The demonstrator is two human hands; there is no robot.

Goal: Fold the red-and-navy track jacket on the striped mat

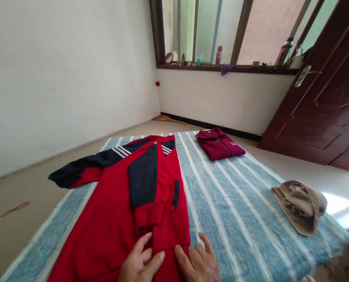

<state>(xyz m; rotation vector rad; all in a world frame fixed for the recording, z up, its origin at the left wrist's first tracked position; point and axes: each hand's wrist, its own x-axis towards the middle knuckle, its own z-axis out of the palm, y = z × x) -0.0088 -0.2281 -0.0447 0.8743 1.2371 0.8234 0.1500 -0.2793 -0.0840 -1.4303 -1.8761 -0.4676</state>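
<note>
A red and navy jacket [118,203] with white stripes lies on a blue-and-white striped cloth [215,203]. One navy sleeve [103,160] stretches out to the left past the cloth's edge; the other sleeve [146,176] is folded over the body, its red cuff toward me. My left hand [140,260] rests on the jacket just below that cuff, thumb and forefinger apart. Near the jacket's right edge, my right hand [198,260] touches the red fabric with its thumb, its forefinger raised and apart. Neither hand visibly grasps the fabric.
A folded maroon zip garment [219,145] lies at the far side of the cloth. A brown hat [299,207] sits near its right edge. Beyond are a dark red door [324,102] and a windowsill [198,68] with bottles. A loop of cord [15,208] lies on the floor.
</note>
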